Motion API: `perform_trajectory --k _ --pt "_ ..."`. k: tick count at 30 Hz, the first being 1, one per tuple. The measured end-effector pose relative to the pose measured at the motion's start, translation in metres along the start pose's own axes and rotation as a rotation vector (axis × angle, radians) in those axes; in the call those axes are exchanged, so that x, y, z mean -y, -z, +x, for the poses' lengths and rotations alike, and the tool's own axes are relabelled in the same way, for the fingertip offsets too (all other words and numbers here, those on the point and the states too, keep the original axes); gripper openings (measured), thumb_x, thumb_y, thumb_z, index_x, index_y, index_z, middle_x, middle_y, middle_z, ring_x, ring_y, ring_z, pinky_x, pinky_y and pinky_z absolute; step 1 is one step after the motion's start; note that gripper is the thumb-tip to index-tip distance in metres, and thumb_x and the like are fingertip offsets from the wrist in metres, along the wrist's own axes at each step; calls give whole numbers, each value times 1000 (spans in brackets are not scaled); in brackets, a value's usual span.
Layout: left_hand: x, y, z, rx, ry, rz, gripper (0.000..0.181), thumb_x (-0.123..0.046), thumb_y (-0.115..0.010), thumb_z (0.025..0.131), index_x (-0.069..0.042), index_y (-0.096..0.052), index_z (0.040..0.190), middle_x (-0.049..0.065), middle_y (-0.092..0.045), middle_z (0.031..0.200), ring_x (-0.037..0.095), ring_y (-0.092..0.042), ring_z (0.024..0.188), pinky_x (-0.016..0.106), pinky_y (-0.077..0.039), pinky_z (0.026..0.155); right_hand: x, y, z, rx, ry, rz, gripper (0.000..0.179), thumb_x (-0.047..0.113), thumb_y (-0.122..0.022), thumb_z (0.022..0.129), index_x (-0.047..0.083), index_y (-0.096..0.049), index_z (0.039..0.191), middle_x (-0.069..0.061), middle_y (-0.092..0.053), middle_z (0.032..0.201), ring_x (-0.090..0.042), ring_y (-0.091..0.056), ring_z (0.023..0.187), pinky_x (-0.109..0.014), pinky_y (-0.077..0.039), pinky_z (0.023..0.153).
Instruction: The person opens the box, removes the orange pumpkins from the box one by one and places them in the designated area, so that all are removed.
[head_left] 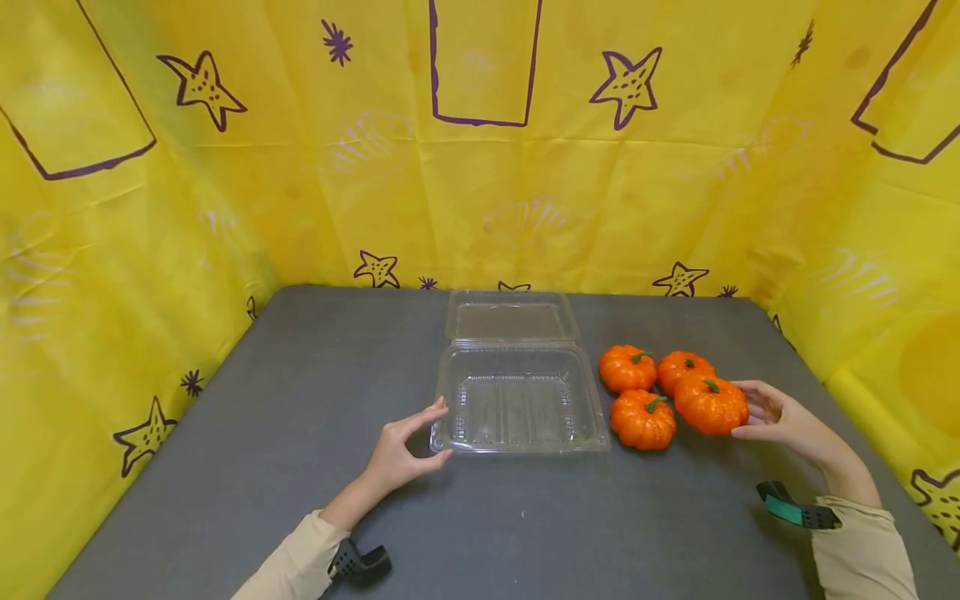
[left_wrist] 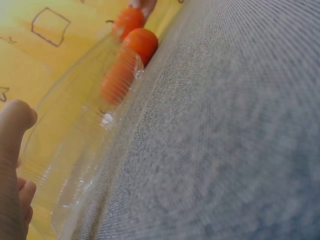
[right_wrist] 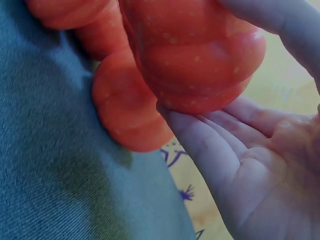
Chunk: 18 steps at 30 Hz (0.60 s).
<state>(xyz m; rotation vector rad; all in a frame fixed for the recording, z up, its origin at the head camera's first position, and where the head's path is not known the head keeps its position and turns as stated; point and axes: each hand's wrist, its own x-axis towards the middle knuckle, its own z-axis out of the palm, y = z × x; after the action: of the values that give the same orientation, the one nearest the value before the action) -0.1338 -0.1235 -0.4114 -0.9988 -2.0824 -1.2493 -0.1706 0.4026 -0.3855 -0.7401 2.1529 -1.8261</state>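
A small orange toy pumpkin (head_left: pixel 709 407) is in my right hand (head_left: pixel 787 427), gripped between thumb and fingers from its right side. In the right wrist view that pumpkin (right_wrist: pixel 195 60) is raised off the table, with another pumpkin (right_wrist: pixel 127 105) below and behind it. Three more sit together: a back-left pumpkin (head_left: pixel 626 372), a back-right one (head_left: pixel 681 367) and a front one (head_left: pixel 641 423). Left of them lies a clear plastic clamshell container (head_left: pixel 517 442), its lid (head_left: pixel 513 332) folded back. My left hand (head_left: pixel 397 450) is at the container's left front corner, thumb and fingers apart, fingertips at the rim.
A grey cloth-covered table (head_left: pixel 300 367) lies under everything. Yellow curtains (head_left: pixel 495 208) printed with starfish hang behind and along both sides. The pumpkins stand close to the container's right edge. A dark wrist mount (head_left: pixel 360 565) sticks out by the left sleeve.
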Motion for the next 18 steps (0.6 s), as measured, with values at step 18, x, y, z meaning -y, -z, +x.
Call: perform_trajectory --k 18 --pt "-1 0 2 -4 -2 -3 50 9 -75 53 16 -57 99 33 -55 103 42 -57 92 24 -41 87 -17 5 -6 83 -72 -47 52 -14 -53 80 14 -42 123 12 -51 116 -6 -54 99 -22 -47 76"
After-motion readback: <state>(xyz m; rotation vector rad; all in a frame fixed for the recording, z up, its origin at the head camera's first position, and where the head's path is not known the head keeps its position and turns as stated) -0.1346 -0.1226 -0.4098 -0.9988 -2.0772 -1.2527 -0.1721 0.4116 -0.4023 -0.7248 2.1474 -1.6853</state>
